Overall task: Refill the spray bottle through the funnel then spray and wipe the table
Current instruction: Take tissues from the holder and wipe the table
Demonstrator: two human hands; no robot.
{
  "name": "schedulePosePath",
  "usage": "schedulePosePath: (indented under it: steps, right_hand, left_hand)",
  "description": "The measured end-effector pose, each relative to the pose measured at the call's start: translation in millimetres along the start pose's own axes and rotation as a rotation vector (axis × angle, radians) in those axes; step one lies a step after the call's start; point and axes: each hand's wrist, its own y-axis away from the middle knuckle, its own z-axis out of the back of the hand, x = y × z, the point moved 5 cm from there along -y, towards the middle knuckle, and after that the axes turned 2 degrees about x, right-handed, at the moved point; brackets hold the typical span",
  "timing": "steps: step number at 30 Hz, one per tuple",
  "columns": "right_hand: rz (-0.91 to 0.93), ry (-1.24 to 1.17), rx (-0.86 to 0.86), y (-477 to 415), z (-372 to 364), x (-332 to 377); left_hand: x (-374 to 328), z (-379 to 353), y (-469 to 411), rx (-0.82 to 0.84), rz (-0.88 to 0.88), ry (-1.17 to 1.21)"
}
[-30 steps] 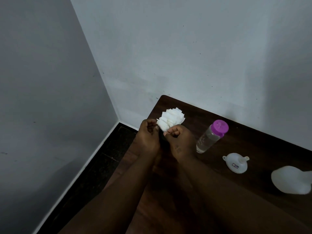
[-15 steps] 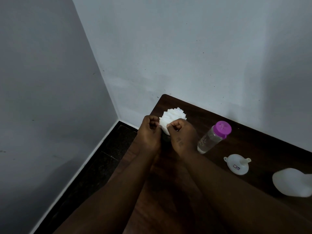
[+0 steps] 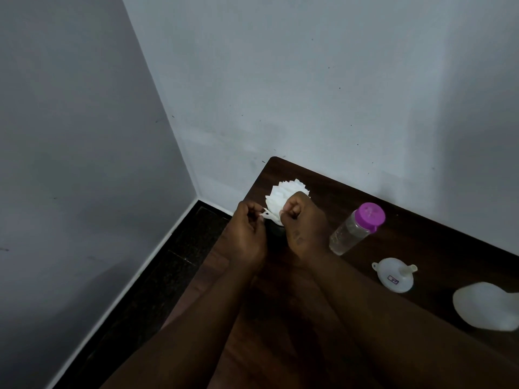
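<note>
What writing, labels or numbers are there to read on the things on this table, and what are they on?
No text can be read here.
On the funnel, a sticker: purple marks, too small and blurred to read.
On the bottle, the purple cap: faint marks, too blurred to read.
On the napkins: no print shows.

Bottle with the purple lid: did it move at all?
No. The bottle sits just as near the funnel and the back edge of the table as before; only the view shifted a little.
</note>
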Motion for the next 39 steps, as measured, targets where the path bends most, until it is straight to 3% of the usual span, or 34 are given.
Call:
schedulePosePath:
  steps: [4,16,22,34,39]
  right_hand:
    - [0.173,0.124,0.058,7,0,10]
    - [0.310,0.509,0.052,9,-8,13]
    - [0.322,0.453,0.066,7,-3,19]
    - [0.308,0.396,0.104,7,5,10]
    - [0.328,0.301,0.095,10,15,16]
  left_hand:
    - [7,1,2,0.051,-0.003,-0.022]
    - [0,0,5,0.083,-0.049,0.040]
    - [2,-9,2,0.147,-0.071,0.048]
    - [-4,-20,-15,0.263,-0.254,-0.277]
    - [7,-19,-22,0.334,-0.238,-0.344]
